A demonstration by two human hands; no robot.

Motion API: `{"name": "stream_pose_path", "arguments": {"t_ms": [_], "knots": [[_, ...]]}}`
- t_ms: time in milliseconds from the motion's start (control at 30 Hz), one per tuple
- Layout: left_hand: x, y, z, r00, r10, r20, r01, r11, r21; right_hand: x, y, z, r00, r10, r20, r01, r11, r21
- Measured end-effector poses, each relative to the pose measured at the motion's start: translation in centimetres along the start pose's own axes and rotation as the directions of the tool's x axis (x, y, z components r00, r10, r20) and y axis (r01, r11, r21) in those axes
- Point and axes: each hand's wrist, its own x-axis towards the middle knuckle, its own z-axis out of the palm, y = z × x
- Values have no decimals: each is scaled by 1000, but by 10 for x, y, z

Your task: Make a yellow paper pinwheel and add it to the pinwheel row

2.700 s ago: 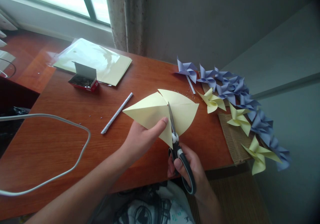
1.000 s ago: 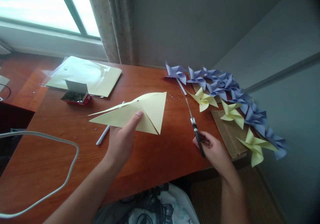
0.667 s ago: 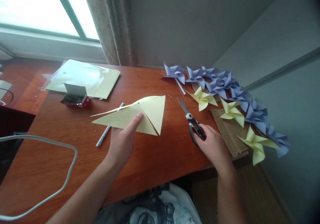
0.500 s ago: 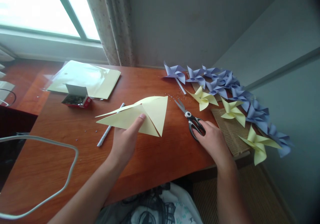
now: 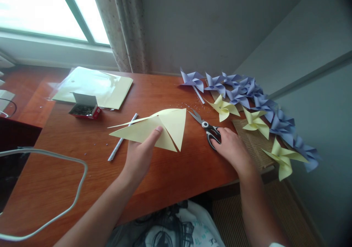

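My left hand pinches a sheet of yellow paper, thumb on top and the other fingers beneath it. Slits cut the sheet into pointed flaps, one of them lifted along the far side. My right hand is closed on the black-and-white handles of a pair of scissors. Their blades are slightly apart, pointing left and away, with the tips close to the paper's right edge. Partly under the yellow paper, a rolled white paper stick lies on the table.
Several blue pinwheels and three yellow pinwheels sit on cardboard at the right. A red box of small metal pieces stands before stacked paper in a plastic sleeve. A white cable loops at the left; tiny scraps lie about.
The scissors and my right hand have shifted slightly left and away from me, bringing the blades nearer the paper. My left hand and the paper have moved a little to the right.
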Motion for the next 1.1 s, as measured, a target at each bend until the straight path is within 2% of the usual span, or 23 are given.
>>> {"name": "stream_pose_path", "arguments": {"t_ms": [300,500,633,767,833,867,933,967,1033,1100], "knots": [[-3,4,0,1000,-14,18,14,1000,-17,-2,-10,-10,998,67,22,-64,993,-98],[-3,3,-1,999,-2,39,3,999,-37,2,-1,-3,1000,8,-2,-8,1000,2],[-2,2,-3,999,-4,52,5,1000,-9,-2,5,4,994,-2,-110,18,990,142],[-3,2,-2,998,-16,60,17,1000,-5,-12,0,1,954,68,-294,51,924,379],[-3,1,-2,997,-25,68,25,1000,-5,-17,-10,-1,948,92,-304,103,816,569],[-3,0,-2,997,-30,73,30,1000,-2,-19,-17,-2,956,91,-278,127,726,676],[-3,-2,-2,995,-41,86,41,999,4,-20,-32,-2,988,44,-150,112,469,876],[-3,-3,-2,995,-44,94,43,999,9,-19,-39,-1,997,-3,-72,69,302,951],[-3,-3,-2,993,-42,110,39,999,23,-12,-54,0,993,-114,40,-38,18,999],[-4,-1,0,991,-42,125,35,998,55,-2,-67,0,964,-247,93,-138,-171,975]]}}
